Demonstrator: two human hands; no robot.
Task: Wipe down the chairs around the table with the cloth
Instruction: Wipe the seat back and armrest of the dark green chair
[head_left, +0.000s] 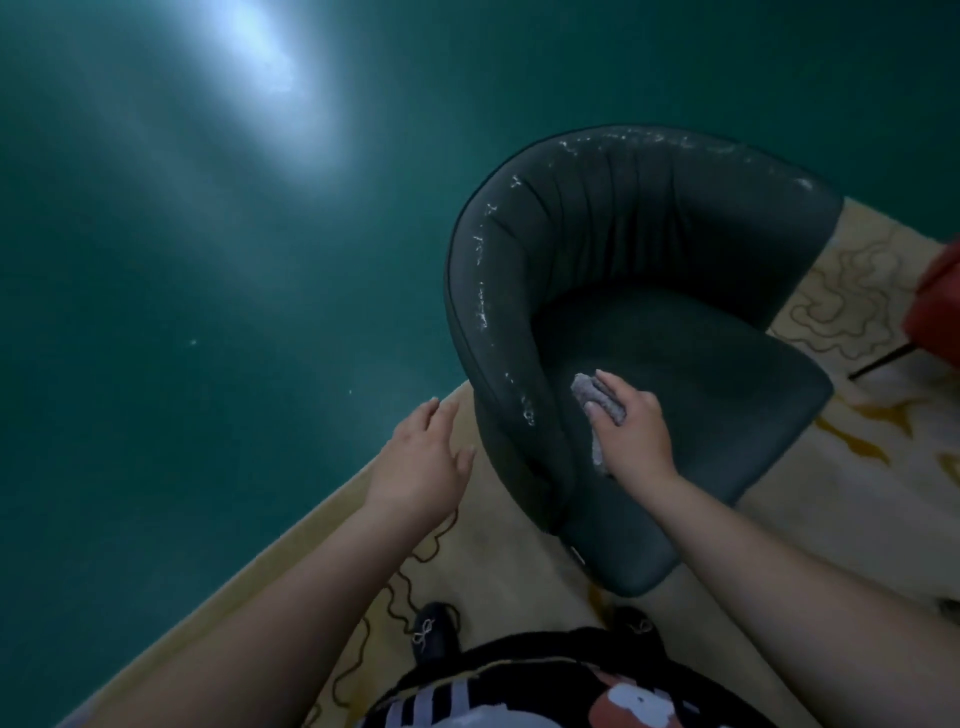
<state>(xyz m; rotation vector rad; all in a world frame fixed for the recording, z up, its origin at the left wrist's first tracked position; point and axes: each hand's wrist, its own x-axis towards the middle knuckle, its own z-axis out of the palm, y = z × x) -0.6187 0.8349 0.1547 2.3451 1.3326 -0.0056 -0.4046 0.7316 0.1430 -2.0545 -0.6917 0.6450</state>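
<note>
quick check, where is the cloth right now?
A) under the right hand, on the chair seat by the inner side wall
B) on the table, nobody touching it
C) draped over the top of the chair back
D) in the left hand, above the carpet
A: the right hand presses the grey cloth onto the seat of the dark chair, close to its inner wall; the left hand is open and holds nothing.

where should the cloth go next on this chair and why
Probably sweep the cloth under the right hand up onto the chair's curved rim: whitish marks show along it, and the cloth sits on the seat just below them.
</note>
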